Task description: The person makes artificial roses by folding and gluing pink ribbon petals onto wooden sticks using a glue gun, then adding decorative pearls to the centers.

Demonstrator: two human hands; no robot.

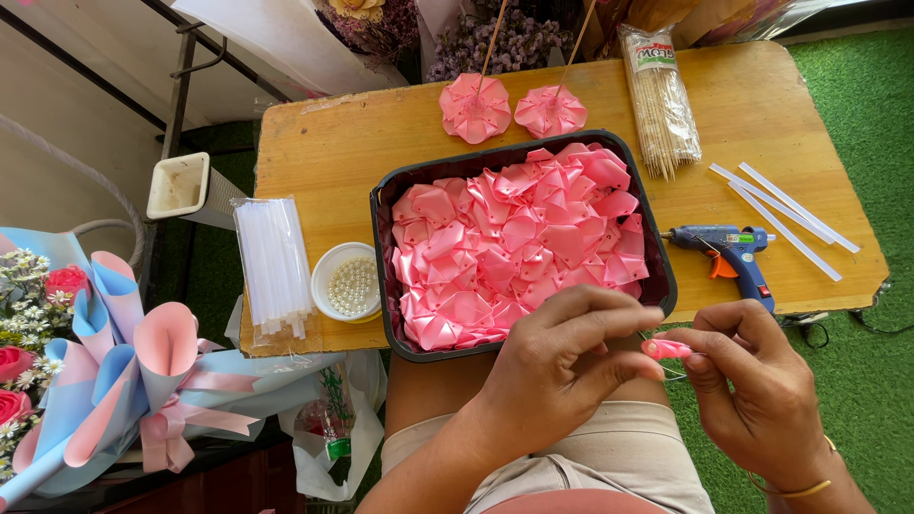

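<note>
My left hand (562,366) and my right hand (757,381) meet over my lap, just in front of the low wooden table (352,143). Both pinch a small folded pink ribbon piece (666,348) between thumb and fingers. Right behind my hands stands a dark tray (383,276) heaped with several folded pink ribbon petals (519,243). A blue glue gun (728,249) lies on the table just above my right hand.
Two finished pink ribbon flowers on sticks (509,109) lie at the table's far side, next to a pack of wooden skewers (659,100). Loose glue sticks (785,219) lie at right. A bag of glue sticks (274,265), a pearl-bead dish (349,284) and a bouquet (90,362) are left.
</note>
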